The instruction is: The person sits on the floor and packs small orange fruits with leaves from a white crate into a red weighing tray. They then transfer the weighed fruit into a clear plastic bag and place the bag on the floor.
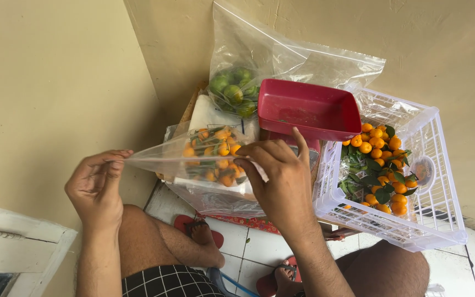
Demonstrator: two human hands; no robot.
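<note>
A clear plastic zip bag [204,157] filled with small orange fruits and a few leaves is stretched between my two hands. My left hand [97,184] pinches the bag's left end at its top strip. At the strip's right end, my right hand [276,176] pinches it with thumb and fingers, the back of the hand facing the camera. The bag hangs in front of a low stack of items at the wall.
A white plastic crate [430,220] at right holds many small orange fruits [383,165] with green leaves. A red tray [309,110] rests above it. Behind stands a clear bag of green fruits [235,91]. My knees and red sandals [193,225] are below, on white tiles.
</note>
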